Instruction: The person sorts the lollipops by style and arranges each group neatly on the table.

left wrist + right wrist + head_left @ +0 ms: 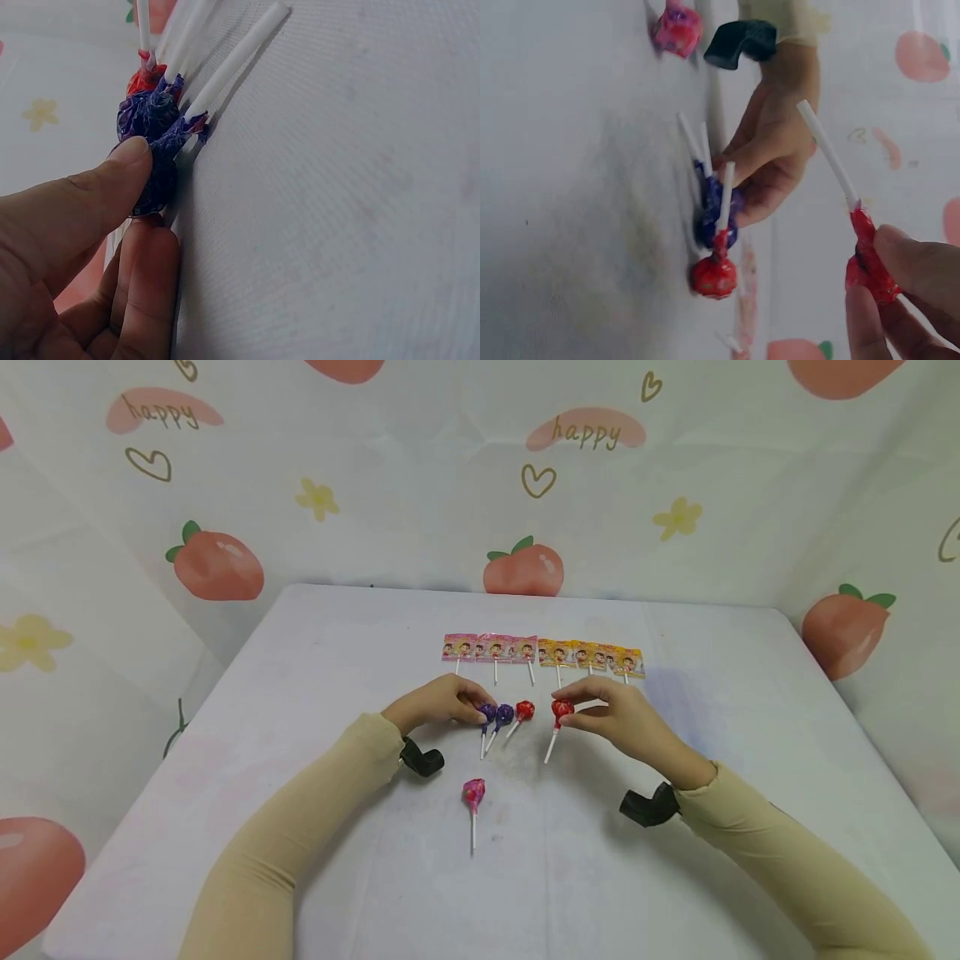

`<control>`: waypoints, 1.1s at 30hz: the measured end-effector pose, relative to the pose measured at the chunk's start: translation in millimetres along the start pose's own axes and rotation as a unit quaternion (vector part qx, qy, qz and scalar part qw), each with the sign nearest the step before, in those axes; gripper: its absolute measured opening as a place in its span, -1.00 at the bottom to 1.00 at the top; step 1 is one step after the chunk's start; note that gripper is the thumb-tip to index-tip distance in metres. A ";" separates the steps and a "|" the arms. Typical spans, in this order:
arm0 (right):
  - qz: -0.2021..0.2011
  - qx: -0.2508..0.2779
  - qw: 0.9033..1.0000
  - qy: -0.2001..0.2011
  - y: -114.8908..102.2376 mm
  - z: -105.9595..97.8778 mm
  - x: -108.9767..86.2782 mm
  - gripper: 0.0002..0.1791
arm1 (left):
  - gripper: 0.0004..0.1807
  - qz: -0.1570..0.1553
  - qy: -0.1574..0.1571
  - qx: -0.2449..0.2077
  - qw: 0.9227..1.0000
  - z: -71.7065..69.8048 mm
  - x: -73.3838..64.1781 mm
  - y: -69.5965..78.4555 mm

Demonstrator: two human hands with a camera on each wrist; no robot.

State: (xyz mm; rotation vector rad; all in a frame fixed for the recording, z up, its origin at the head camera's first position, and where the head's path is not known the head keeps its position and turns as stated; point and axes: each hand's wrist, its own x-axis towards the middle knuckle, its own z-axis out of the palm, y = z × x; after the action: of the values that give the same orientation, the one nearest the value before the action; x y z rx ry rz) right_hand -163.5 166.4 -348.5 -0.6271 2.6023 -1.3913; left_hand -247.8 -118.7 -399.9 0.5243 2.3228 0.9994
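My left hand (450, 700) pinches the leftmost purple lollipop (156, 180) by its wrapped head, low at the tabletop. A second purple lollipop (504, 715) lies right beside it, and then a red lollipop (714, 276), both with their sticks toward me. In my right hand (611, 714) another red lollipop (870, 262) is held by its head between thumb and fingers, raised off the table, its white stick hanging toward me in the head view. Nearer to me lies a pink lollipop (474, 793) by itself.
Behind the hands runs a row of flat wrapped lollipops, pink packets (495, 647) on the left and yellow packets (592, 655) on the right. They lie on a white-covered table (375, 877). A printed cloth (420, 468) hangs at its back edge.
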 end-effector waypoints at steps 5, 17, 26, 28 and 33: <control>0.010 -0.004 1.000 0.005 11.4 6.6 16.8 -0.61 | -0.67 0.004 0.000 -0.002 1.000 -0.1 0.2 -0.5; 0.037 -0.072 0.996 -0.031 39.0 21.6 41.9 -0.67 | -0.67 0.008 -0.001 0.009 1.000 -1.5 -0.8 2.0; 0.061 -0.083 0.994 -0.046 45.3 23.1 46.5 -0.68 | -0.68 0.004 -0.002 -0.002 1.000 -0.8 1.2 0.1; 0.063 -0.084 0.993 -0.049 45.8 23.2 46.7 -0.68 | -0.68 0.004 -0.003 -0.002 1.000 -0.8 0.8 0.2; 0.070 -0.078 0.993 -0.055 47.0 24.0 47.7 -0.68 | -0.67 0.004 -0.002 -0.001 1.000 -0.6 -0.5 1.2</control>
State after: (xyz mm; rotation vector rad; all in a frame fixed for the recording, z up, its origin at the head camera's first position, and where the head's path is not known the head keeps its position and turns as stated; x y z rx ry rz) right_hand -213.7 151.2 -396.7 -0.5129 2.6272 -1.0916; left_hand -247.7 -118.6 -398.5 0.5353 2.3176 1.0026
